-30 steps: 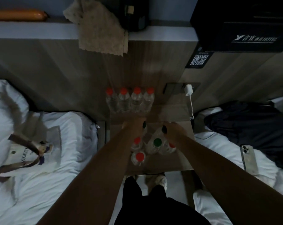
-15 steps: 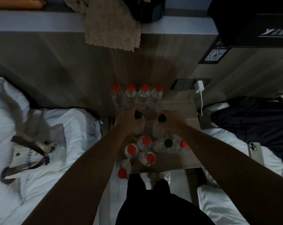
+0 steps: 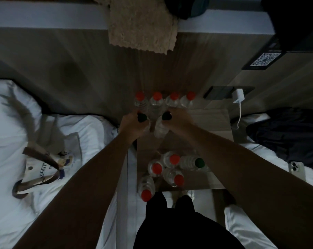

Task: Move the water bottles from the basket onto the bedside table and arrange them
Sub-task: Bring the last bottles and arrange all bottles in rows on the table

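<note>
Several clear red-capped water bottles (image 3: 156, 103) stand in a row at the back of the wooden bedside table (image 3: 216, 126). My left hand (image 3: 132, 124) grips a dark-capped bottle (image 3: 142, 118) just in front of that row. My right hand (image 3: 179, 119) holds a second dark-capped bottle (image 3: 161, 127) beside it. Nearer me stands a cluster of red-capped bottles (image 3: 173, 160) with one green-capped bottle (image 3: 191, 162). Another red-capped bottle (image 3: 146, 188) sits at the table's front left corner. No basket is visible.
White beds flank the table. A tote bag (image 3: 44, 164) lies on the left bed. A phone (image 3: 296, 172) and dark clothing (image 3: 288, 133) lie on the right bed. A charger (image 3: 238, 96) with its cable hangs by the wall. A beige cloth (image 3: 143, 27) drapes from the shelf above.
Both hands have carried their dark-capped bottles away from the near cluster toward the back row. The camera has tilted down and left.
</note>
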Available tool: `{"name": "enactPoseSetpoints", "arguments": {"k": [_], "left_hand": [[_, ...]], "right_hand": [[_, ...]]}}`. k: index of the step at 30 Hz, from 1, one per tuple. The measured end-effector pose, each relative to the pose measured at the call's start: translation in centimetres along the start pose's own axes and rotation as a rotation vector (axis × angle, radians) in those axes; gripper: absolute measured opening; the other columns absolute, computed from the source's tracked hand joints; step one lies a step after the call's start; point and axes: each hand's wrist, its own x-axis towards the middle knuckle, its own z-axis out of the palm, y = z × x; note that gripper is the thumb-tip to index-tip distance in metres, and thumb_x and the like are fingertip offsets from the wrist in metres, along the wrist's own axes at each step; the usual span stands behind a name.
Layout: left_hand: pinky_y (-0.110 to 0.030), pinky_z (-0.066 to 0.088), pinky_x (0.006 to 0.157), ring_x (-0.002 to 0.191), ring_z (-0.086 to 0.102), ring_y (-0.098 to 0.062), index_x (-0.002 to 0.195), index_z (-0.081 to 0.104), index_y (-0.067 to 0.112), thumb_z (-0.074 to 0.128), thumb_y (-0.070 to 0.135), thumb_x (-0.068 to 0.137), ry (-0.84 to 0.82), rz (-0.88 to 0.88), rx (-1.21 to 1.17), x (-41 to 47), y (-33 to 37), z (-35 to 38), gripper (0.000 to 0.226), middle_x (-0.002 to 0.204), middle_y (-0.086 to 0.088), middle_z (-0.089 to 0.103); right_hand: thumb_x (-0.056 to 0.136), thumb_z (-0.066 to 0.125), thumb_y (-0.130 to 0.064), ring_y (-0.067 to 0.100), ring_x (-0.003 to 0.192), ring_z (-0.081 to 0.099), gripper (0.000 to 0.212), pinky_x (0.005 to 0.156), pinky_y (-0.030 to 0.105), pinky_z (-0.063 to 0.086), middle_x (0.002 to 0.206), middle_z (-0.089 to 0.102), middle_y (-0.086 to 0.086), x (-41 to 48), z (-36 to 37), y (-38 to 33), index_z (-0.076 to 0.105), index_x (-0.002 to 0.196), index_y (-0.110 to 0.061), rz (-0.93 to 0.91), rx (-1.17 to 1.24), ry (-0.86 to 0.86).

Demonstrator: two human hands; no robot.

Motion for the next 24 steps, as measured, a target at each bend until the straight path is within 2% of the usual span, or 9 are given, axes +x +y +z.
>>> {"name": "enactPoseSetpoints", "arguments": {"k": [3, 5, 10, 13, 15, 17, 21, 24], "left_hand": [[-0.027, 0.040, 0.069, 0.080, 0.057, -0.017, 0.099, 0.060, 0.011, 0.065, 0.033, 0.081, 0.017, -0.011, -0.010, 0.8, -0.5, -0.1, 0.029, 0.083, 0.000, 0.060], [-0.027, 0.039, 0.069, 0.078, 0.054, -0.016, 0.100, 0.060, 0.009, 0.064, 0.031, 0.082, 0.015, -0.008, -0.011, 1.2, -0.5, -0.2, 0.029, 0.082, 0.001, 0.058], [-0.029, 0.044, 0.072, 0.088, 0.059, -0.021, 0.115, 0.055, 0.011, 0.064, 0.030, 0.082, 0.010, -0.025, -0.033, 2.1, -0.7, 0.1, 0.040, 0.094, -0.005, 0.063], [-0.025, 0.038, 0.065, 0.080, 0.054, -0.017, 0.113, 0.055, 0.009, 0.063, 0.029, 0.084, 0.044, -0.048, -0.027, 2.6, -0.5, 0.2, 0.037, 0.087, -0.001, 0.058], [-0.020, 0.034, 0.055, 0.076, 0.054, -0.017, 0.107, 0.057, 0.007, 0.062, 0.028, 0.085, 0.054, -0.034, -0.014, 2.8, -0.5, 0.3, 0.031, 0.077, 0.004, 0.055], [-0.019, 0.031, 0.051, 0.074, 0.058, -0.019, 0.101, 0.057, 0.007, 0.061, 0.028, 0.085, 0.049, -0.026, -0.016, 2.9, -0.6, 0.6, 0.026, 0.069, 0.006, 0.052], [-0.025, 0.040, 0.066, 0.077, 0.056, -0.016, 0.105, 0.056, 0.008, 0.061, 0.028, 0.085, 0.061, -0.002, -0.044, 3.0, -0.7, 1.0, 0.029, 0.081, 0.000, 0.060], [-0.029, 0.047, 0.072, 0.087, 0.062, -0.021, 0.111, 0.055, 0.010, 0.062, 0.027, 0.085, 0.085, 0.010, -0.093, 2.7, -0.8, 1.3, 0.032, 0.095, -0.008, 0.067]], "right_hand": [[0.080, 0.059, -0.023, 0.023, 0.078, 0.062, 0.008, 0.068, 0.036, 0.052, 0.085, 0.065, 0.006, 0.8, 0.4, -0.7, 0.058, 0.083, -0.016, -0.013, -0.010, 0.035], [0.080, 0.060, -0.025, 0.022, 0.083, 0.062, 0.015, 0.070, 0.033, 0.050, 0.091, 0.066, 0.005, 1.2, 0.7, -0.8, 0.061, 0.094, -0.017, -0.005, 0.017, 0.041], [0.082, 0.060, -0.028, 0.022, 0.089, 0.063, 0.028, 0.069, 0.031, 0.049, 0.098, 0.067, 0.004, 2.1, 0.7, -1.2, 0.063, 0.107, -0.018, 0.029, -0.012, 0.056], [0.083, 0.059, -0.025, 0.023, 0.087, 0.064, 0.022, 0.074, 0.036, 0.055, 0.095, 0.068, 0.005, 2.3, 0.6, -1.7, 0.065, 0.102, -0.017, 0.024, 0.001, 0.044], [0.083, 0.058, -0.024, 0.022, 0.083, 0.064, 0.016, 0.073, 0.037, 0.055, 0.090, 0.069, 0.006, 2.3, 0.8, -1.7, 0.066, 0.095, -0.016, 0.014, 0.016, 0.054], [0.084, 0.058, -0.021, 0.023, 0.079, 0.064, 0.013, 0.069, 0.036, 0.054, 0.086, 0.068, 0.007, 2.2, 1.0, -1.6, 0.066, 0.091, -0.014, -0.004, 0.029, 0.054], [0.087, 0.054, -0.020, 0.018, 0.072, 0.060, 0.013, 0.055, 0.026, 0.039, 0.080, 0.065, 0.003, 2.2, 1.5, -1.9, 0.064, 0.085, -0.012, -0.018, 0.007, 0.074], [0.089, 0.053, -0.023, 0.020, 0.076, 0.062, 0.014, 0.057, 0.027, 0.037, 0.082, 0.065, 0.005, 2.5, 1.5, -2.0, 0.062, 0.085, -0.014, -0.020, -0.017, 0.076]]}}
